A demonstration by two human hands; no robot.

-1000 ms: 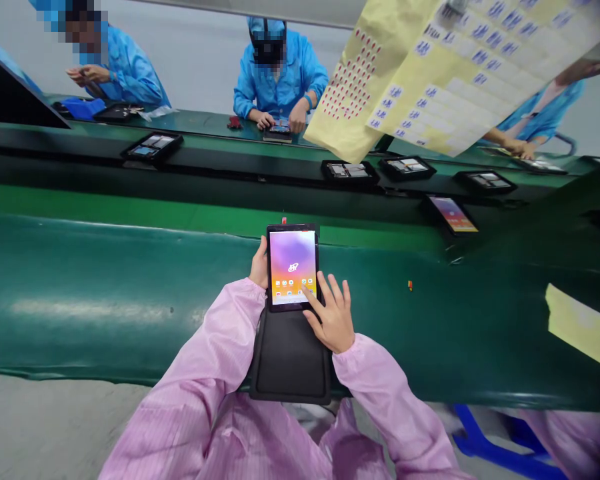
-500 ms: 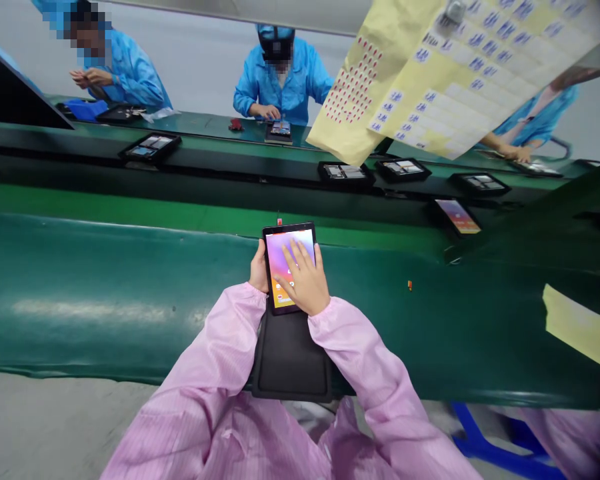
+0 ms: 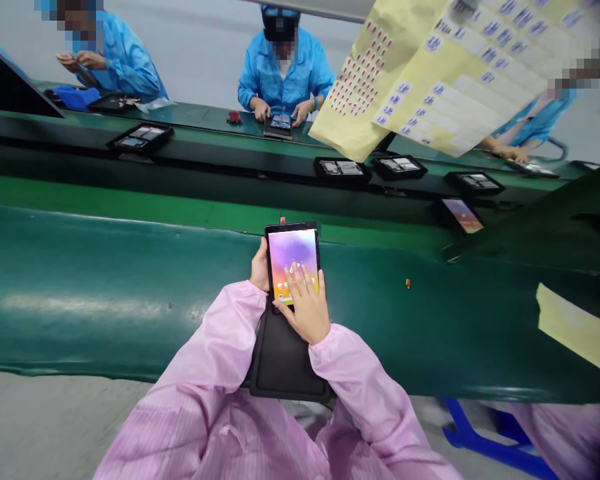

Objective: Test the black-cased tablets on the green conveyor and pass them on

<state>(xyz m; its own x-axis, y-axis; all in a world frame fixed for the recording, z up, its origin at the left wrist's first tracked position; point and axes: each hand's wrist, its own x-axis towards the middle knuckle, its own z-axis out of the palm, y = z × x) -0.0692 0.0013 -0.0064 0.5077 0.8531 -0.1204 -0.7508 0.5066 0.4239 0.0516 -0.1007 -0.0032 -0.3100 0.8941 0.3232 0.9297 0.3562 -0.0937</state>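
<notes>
Black-framed tablet [image 3: 293, 257] lies upright in the view, its screen lit with a purple-to-yellow wallpaper and rows of small icons. Its lower end rests on a black rubber mat [image 3: 285, 360], which lies on the sloping green bench [image 3: 105, 320] directly in front of the person. The left hand [image 3: 260, 267] grasps the tablet's left edge, fingers curled around the frame. The right hand [image 3: 303, 303] is not gripping: it lies open across the lower screen with fingers spread, the fingertips [image 3: 294, 270] touching the glass. Pink striped sleeves [image 3: 215, 353] cover both arms up to the wrists.

A tiny red tag [image 3: 283, 219] pokes up just beyond the tablet's top edge, and a small orange scrap [image 3: 408, 283] sits on the green surface well to the right. Farther off, along a dark conveyor rail, are 4 black trays [image 3: 343, 168] holding device parts, with a second lit tablet [image 3: 461, 215] near the right end. A yellow sheet [image 3: 430, 80] printed with labels and red marks hangs across the upper right. Beyond the rail, 3 co-workers in blue smocks sit working, the middle one [image 3: 285, 70] with both hands on a device [image 3: 280, 122].
</notes>
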